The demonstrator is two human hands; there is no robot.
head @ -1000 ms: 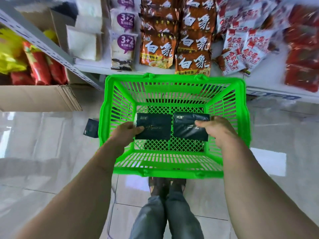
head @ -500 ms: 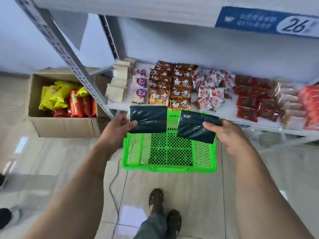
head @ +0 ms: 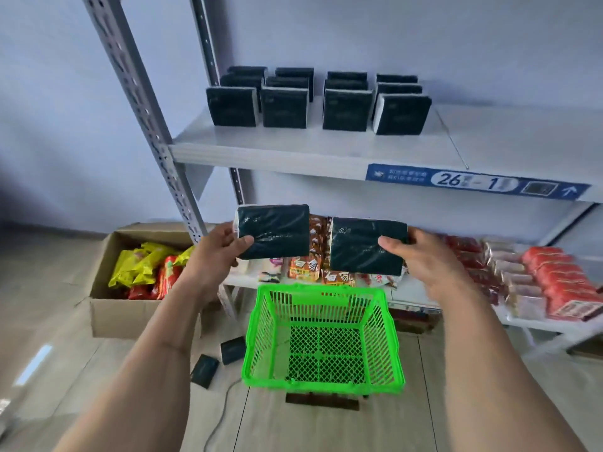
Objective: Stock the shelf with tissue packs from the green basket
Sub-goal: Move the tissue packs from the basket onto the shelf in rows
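My left hand [head: 217, 251] grips a dark green tissue pack [head: 275, 231] by its left edge, thumb on the front. A second dark green tissue pack [head: 360, 247] is gripped at its right edge by my right hand [head: 424, 256]. Both packs are held up side by side, below the grey upper shelf [head: 293, 151]. That shelf carries four rows of upright dark tissue packs [head: 346, 109]. The green basket [head: 321, 339] stands on the floor beneath my hands; no packs show inside it.
The lower shelf [head: 408, 295] holds snack bags and red packets. A cardboard box [head: 130, 308] of yellow and red bags sits on the floor at left. Two dark packs [head: 204, 370] lie on the floor beside the basket. The upright shelf post [head: 146, 119] rises at left.
Both hands lifted the two packs out of the basket and raised them. The view tilted up, so the upper shelf with its stocked packs has come into sight.
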